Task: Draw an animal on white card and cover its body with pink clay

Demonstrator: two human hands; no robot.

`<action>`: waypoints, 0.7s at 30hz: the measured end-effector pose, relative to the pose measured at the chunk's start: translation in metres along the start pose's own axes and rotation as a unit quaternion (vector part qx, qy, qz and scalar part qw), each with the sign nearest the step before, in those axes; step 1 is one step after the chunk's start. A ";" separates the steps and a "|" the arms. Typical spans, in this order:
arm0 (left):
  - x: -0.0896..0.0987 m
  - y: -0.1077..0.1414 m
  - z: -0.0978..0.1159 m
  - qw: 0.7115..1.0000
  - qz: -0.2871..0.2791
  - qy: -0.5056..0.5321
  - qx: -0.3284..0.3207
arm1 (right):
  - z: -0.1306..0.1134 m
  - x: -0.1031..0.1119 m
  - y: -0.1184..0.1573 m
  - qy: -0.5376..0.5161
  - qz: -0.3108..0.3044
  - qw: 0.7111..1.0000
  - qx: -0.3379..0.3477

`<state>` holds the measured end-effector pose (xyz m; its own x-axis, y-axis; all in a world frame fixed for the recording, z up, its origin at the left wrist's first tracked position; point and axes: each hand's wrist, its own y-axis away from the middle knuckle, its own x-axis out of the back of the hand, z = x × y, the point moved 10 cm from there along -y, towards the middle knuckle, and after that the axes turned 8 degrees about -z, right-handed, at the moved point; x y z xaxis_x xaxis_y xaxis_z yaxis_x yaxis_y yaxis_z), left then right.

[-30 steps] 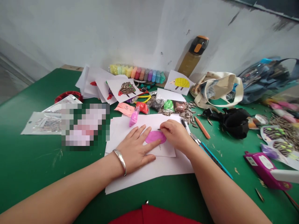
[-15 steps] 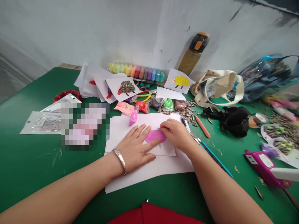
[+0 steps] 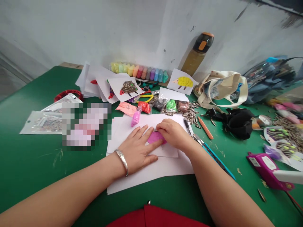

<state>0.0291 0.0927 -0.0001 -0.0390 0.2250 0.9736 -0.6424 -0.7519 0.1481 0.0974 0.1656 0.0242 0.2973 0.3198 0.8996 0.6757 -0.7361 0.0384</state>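
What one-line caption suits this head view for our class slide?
Left hand spread on white paper, right hand at a pink patch, seeds scattered on the green table beyond.

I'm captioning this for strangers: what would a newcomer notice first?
Probably the pink patch near the center, partly covered by the left hand and right hand. Next, likely the yellow animal picture in front of the tall bottle, and the row of colored packs left of that picture.
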 end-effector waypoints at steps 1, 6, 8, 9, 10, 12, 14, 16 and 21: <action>0.000 0.000 0.000 1.000 0.000 0.000 0.000 | 0.001 0.000 0.000 -0.001 0.001 1.000 0.002; 0.001 0.000 0.001 1.000 -0.005 0.000 0.006 | 0.006 0.004 0.001 0.001 0.031 1.000 -0.002; 0.001 -0.001 0.000 1.000 -0.009 0.001 0.011 | 0.003 0.001 0.000 0.002 0.018 1.000 0.012; 0.001 -0.001 0.000 1.000 -0.009 0.002 0.011 | 0.002 0.000 0.000 -0.001 0.013 1.000 0.017; 0.001 -0.001 0.000 1.000 -0.007 0.005 0.010 | 0.001 0.000 0.000 -0.006 0.013 1.000 0.018; 0.002 -0.001 0.001 1.000 -0.001 0.011 0.004 | 0.000 0.002 0.001 -0.015 0.026 1.000 0.009; 0.002 -0.001 0.001 1.000 0.003 0.013 0.003 | -0.002 0.004 0.001 -0.014 0.035 0.999 0.008; 0.002 -0.001 0.000 1.000 0.005 0.011 0.007 | -0.006 0.002 0.001 -0.007 0.028 0.999 0.020; 0.003 0.000 -0.001 1.000 0.014 0.019 0.011 | -0.005 0.000 0.000 -0.016 0.025 0.999 0.022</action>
<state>0.0283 0.0938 0.0022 -0.0859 0.2270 0.9701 -0.6244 -0.7710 0.1251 0.0941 0.1622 0.0266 0.3519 0.3032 0.8856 0.6885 -0.7248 -0.0254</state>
